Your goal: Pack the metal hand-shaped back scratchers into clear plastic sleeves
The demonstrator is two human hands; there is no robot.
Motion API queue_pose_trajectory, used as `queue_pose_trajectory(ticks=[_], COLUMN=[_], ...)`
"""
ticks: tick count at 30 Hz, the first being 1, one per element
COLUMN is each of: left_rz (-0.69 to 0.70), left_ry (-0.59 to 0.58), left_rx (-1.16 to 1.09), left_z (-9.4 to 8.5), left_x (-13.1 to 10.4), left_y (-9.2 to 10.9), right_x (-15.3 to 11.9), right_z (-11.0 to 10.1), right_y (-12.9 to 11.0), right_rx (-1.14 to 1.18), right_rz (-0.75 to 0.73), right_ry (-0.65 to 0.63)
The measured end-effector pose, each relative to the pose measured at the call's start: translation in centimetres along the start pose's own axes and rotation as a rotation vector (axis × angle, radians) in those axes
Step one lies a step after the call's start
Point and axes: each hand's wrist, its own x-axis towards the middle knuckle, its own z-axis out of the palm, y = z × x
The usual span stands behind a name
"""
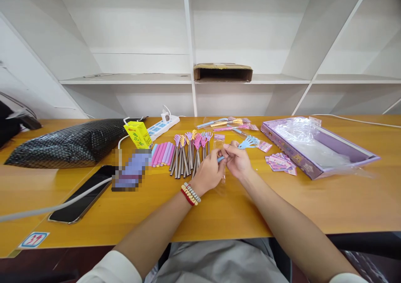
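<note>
My left hand (209, 170), with beaded bracelets at the wrist, is closed on a light blue handle (221, 159) at the middle of the table. Against it, my right hand (237, 161) has its fingers pinched together near the handle's end; what lies between them is too small to tell. Under the hands is a clear plastic sleeve (219, 137). Metal rods with coloured claw-shaped heads (189, 153) lie in a row left of my hands, beside pink, purple and blue tubes (162, 153). A blue claw head (249, 142) rests just beyond my right hand.
Printed cards (280, 162) and a purple box (316, 172) with clear bags lie right. Packed claws (230, 123) lie behind. Left are a yellow carton (138, 135), power strip (163, 126), black parcel (69, 143), phone (83, 195) and white cable (72, 200).
</note>
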Motion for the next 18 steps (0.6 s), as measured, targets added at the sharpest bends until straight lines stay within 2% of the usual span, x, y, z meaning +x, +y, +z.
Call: queue_pose_trajectory(ticks=[5,10,14,18], left_rz=[-0.019,-0.024,-0.034,-0.027], left_ry=[-0.068,-0.143,-0.223,-0.260], left_rx=[0.192,0.245,0.315,0.403], left_z=[-0.5,-1.1,-1.5,-2.0], left_x=[0.1,0.2,0.3,0.7], left_y=[0.9,1.6,1.2,0.4], right_x=[0.2,0.3,0.6,1.1], right_z=[-0.5,-0.5,-1.2,-2.9], right_y=[-0.8,-2.2,-3.9,-6.3], right_rx=[-0.080,-0.023,0.084,0.224], right_rz=[0.064,0.049,0.018,-0.037], right_ry=[0.039,0.086,0.147,0.255])
